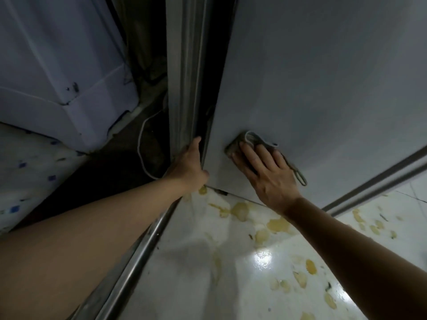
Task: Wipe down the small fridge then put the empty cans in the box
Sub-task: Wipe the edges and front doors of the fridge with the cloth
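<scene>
Pressing flat, right hand (268, 172) on cloth (251, 144) against upright fridge (323, 77); left hand (189, 165) seemingly gripping its edge.

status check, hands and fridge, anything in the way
Right hand flat on cloth, pressing it to fridge side. Left hand grips fridge front edge. No cans or box in view. Nothing blocking.

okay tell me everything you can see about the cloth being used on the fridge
The cloth is a small, dull grey-green rag, looking like thin worn fabric, bunched and folded rather than spread flat. It lies pressed against the pale side panel of the fridge, low down near its bottom corner. The right hand presses on it with straight, spread fingers, covering most of it. A crumpled edge shows above the fingertips, and a thin loop of it hangs out below the hand. The left hand does not touch it.
</scene>
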The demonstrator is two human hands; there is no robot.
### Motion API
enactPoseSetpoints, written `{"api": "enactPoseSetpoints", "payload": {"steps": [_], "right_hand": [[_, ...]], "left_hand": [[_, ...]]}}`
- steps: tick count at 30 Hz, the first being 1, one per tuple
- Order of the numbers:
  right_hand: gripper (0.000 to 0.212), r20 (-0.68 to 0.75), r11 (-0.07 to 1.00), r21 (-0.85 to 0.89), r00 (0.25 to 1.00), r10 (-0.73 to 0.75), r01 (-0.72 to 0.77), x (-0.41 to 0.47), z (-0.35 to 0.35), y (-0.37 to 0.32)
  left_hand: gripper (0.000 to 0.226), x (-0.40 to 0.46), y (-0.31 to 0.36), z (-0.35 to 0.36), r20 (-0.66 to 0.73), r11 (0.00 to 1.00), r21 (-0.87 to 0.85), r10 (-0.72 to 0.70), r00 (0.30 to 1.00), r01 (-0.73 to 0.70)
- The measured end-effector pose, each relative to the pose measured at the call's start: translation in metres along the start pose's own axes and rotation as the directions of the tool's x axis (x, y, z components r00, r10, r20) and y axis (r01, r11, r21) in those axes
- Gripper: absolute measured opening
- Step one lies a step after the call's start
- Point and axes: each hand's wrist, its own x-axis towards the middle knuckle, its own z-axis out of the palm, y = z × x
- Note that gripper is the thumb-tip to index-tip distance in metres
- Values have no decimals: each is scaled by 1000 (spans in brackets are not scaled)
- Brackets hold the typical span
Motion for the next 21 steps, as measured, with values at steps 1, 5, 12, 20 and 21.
{"api": "enactPoseSetpoints", "payload": {"steps": [1, 5, 12, 20, 21], "right_hand": [[51, -4, 1000, -12, 1000, -7, 7, -4, 7, -2], [57, 137, 976, -105, 975, -174, 189, -17, 48, -27], [106, 643, 839, -87, 674, -365, 538, -2, 63, -75], [53, -82, 990, -2, 986, -143, 144, 55, 18, -25], [53, -113, 992, 20, 986, -120, 123, 63, 16, -24]], "left_hand": [[90, 3, -1, 1, 11, 1000, -10, 28, 1000, -28], [87, 14, -9, 1, 35, 990, -101, 99, 994, -95], [78, 15, -24, -9, 143, 971, -228, 102, 984, -68], [66, 20, -29, -11, 104, 968, -246, 73, 992, -45], [67, 23, -31, -9, 80, 967, -253, 50, 996, -28]]}}
